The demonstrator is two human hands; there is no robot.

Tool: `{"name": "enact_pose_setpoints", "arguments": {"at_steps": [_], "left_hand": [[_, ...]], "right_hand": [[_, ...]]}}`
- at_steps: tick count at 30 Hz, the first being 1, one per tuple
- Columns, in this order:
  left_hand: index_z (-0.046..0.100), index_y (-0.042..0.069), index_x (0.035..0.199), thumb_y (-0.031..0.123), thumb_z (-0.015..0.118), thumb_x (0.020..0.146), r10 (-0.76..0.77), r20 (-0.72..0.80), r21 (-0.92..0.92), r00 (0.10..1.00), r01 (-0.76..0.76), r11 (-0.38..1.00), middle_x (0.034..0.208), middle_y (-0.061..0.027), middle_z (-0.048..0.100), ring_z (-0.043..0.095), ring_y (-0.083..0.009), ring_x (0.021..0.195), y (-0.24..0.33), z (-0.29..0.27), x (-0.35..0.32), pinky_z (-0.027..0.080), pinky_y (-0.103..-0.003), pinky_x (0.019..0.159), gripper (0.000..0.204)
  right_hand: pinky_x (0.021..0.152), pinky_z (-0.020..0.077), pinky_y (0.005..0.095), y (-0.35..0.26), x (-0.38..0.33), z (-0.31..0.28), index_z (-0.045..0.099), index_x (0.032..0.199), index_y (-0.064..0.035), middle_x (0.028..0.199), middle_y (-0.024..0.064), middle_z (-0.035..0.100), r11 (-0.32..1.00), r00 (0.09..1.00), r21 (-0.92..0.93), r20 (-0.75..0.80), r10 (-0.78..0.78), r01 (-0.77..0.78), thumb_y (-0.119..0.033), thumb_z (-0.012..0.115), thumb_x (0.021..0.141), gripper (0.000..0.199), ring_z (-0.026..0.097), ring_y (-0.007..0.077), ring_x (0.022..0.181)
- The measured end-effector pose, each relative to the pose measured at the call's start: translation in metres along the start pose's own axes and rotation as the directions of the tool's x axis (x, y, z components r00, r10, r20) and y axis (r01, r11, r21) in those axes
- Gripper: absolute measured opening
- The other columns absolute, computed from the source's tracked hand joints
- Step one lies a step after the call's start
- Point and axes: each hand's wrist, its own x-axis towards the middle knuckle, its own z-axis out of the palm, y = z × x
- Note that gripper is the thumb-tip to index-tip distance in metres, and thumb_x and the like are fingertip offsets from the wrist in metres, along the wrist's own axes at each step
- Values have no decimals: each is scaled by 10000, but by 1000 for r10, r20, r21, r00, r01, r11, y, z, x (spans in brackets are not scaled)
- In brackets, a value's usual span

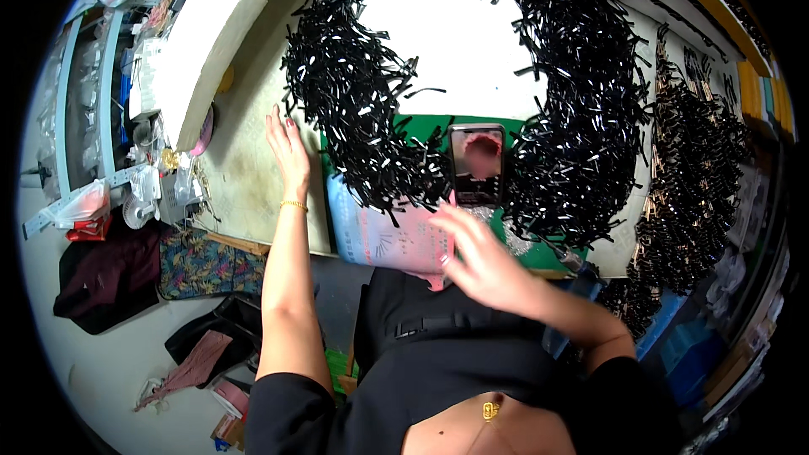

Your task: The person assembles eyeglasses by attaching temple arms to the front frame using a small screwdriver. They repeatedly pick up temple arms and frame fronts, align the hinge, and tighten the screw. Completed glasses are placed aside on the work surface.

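My left hand (289, 149) is stretched out on the table at the outer side of the left pile, fingers extended and holding nothing. Beside it lies a big heap of thin glossy black pieces (337, 76) that look like spectacle temples. My right hand (482, 259) hovers at the table's front edge, fingers extended and thumb apart, with nothing visible in it. Beneath its fingertips is a blue-and-pink printed sheet (362, 223). Just beyond stands a phone (478, 164) with a lit screen, between the left heap and a second heap of black pieces (581, 101).
A green mat (522, 257) lies under the heaps, with a white surface (472, 50) behind. Bundles of black pieces on racks (691, 177) line the right side. A raised white partition (206, 59) bounds the left, beyond it shelving (88, 101). A patterned cushion (211, 265) sits lower left.
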Motion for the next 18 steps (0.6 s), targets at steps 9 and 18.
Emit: {"name": "enact_pose_setpoints", "arguments": {"at_steps": [9,18], "left_hand": [[451,169,1513,441,321,1087,317,143,-62,938,-311,948,1517,-210,449,398,-376,1422,-17,49,205,303,-440,1185,522],[507,309,1492,721,395,972,493,520,-318,697,-378,869,1631,-130,336,268,-318,1522,49,119,312,205,-427,1235,673]], "right_hand": [[1217,203,585,25,61,128,406,1495,-63,1558,264,307,868,859,-401,-509,55,-294,-204,693,903,673,277,478,1450],[1205,199,607,61,102,187,479,1459,-105,1568,196,373,713,611,-477,-787,-87,-514,-211,632,934,557,309,418,1473]]}}
